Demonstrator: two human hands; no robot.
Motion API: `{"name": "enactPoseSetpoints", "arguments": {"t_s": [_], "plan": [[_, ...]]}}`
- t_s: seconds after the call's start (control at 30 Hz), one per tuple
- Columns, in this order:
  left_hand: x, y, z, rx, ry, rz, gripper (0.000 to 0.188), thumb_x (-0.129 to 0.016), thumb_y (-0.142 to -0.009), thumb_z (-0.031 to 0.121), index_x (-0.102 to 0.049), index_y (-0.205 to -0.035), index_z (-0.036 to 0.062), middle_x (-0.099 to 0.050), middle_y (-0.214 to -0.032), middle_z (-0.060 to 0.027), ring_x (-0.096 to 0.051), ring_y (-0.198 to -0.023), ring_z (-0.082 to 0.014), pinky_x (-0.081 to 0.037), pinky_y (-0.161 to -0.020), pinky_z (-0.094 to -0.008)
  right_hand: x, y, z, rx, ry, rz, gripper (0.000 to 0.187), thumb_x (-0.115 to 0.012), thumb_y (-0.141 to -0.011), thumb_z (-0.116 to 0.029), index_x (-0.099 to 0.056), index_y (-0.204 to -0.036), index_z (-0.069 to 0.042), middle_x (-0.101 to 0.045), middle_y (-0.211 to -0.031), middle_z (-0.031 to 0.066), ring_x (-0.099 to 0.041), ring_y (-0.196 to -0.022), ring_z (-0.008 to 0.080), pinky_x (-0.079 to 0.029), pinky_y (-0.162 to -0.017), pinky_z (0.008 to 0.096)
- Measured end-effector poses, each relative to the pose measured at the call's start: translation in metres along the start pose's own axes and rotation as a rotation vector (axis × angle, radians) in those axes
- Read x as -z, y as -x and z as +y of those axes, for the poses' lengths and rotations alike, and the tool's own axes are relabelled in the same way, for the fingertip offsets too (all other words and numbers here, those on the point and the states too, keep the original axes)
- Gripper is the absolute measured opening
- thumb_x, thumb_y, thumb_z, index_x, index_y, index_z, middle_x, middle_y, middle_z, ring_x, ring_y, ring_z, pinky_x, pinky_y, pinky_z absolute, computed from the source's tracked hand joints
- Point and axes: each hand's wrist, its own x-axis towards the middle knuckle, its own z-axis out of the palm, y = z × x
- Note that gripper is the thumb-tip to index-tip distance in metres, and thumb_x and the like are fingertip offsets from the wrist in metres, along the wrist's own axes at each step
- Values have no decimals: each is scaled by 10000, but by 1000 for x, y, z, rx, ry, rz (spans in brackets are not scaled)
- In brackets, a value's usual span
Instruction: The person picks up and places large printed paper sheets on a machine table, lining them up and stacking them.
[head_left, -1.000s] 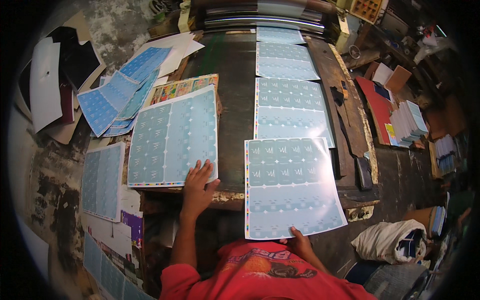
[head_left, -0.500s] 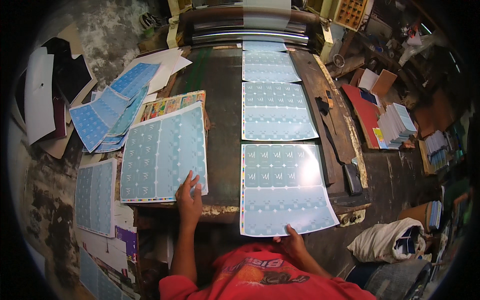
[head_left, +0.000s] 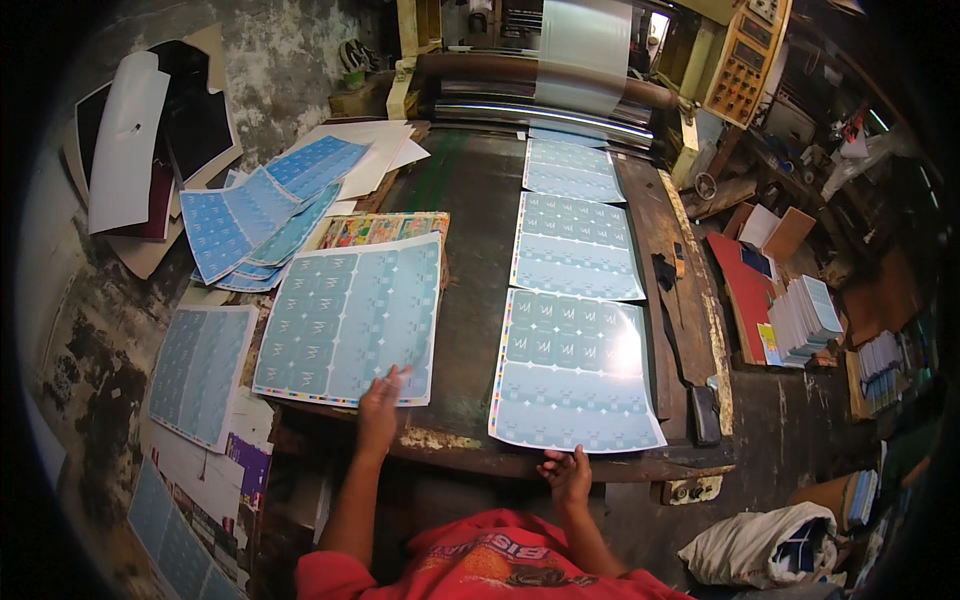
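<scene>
My left hand (head_left: 379,405) rests at the near right edge of a stack of pale blue printed sheets (head_left: 345,320), its fingers outstretched and slightly blurred. Just below the near edge of another printed sheet (head_left: 575,375) is my right hand (head_left: 568,477), with fingers apart; whether a fingertip still touches that edge is hard to tell. This sheet lies flat on the dark feed table (head_left: 465,290), glare on its upper right. Beyond it, more printed sheets (head_left: 577,245) follow in a line up to the rollers (head_left: 545,115) of the machine.
Blue printed sheets (head_left: 225,220) lie fanned out at the left, near white sheets (head_left: 380,170). A control panel (head_left: 745,60) stands far right. A dark strap (head_left: 672,330) runs along the table's right side. Bundled stacks (head_left: 805,320) and a white sack (head_left: 760,545) sit to the right.
The view has shifted, bringing more of the machine into sight. My right hand has come off the near sheet's edge, or nearly so. My left hand stays at the stack's edge.
</scene>
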Motion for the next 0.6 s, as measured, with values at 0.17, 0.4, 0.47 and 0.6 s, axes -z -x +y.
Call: {"name": "enactPoseSetpoints", "arguments": {"t_s": [0.17, 0.4, 0.47, 0.6], "plan": [[-2, 16, 12, -191, -269, -19, 331, -496, -1004, 307, -702, -1083, 60, -720, -1061, -66, -652, -1040, -280, -347, -1059, -431, -25, 18, -3, 92, -17, 62, 551, -445, -998, -417, -275, -1450, -152, -619, -1138, 141, -619, -773, 200, -554, -710, 415], [-16, 56, 37, -243, -257, -665, 204, -596, -949, 294, -734, -950, 144, -722, -1071, 0, -550, -1252, -268, -176, -1146, -550, -39, 34, -41, -47, -8, -320, 606, -574, -917, -419, -409, -1412, -111, -589, -1221, 114, -609, -869, 186, -533, -767, 396], [-25, 65, 43, -354, -342, -783, 194, -602, -946, 296, -736, -971, 159, -717, -1092, 11, -519, -1284, -274, -121, -1153, -573, -18, 21, -33, -102, -65, -416, 568, -606, -899, -390, -442, -1344, -78, -603, -1142, 101, -610, -867, 188, -530, -735, 382], [-30, 71, 50, -457, -436, -782, 231, -686, -875, 331, -731, -1045, 182, -659, -1230, -15, -448, -1344, -294, -96, -1146, -615, -25, 32, -39, -120, 17, -323, 448, -611, -910, -270, -469, -1237, 1, -625, -988, 112, -641, -803, 219, -537, -633, 334]]}}
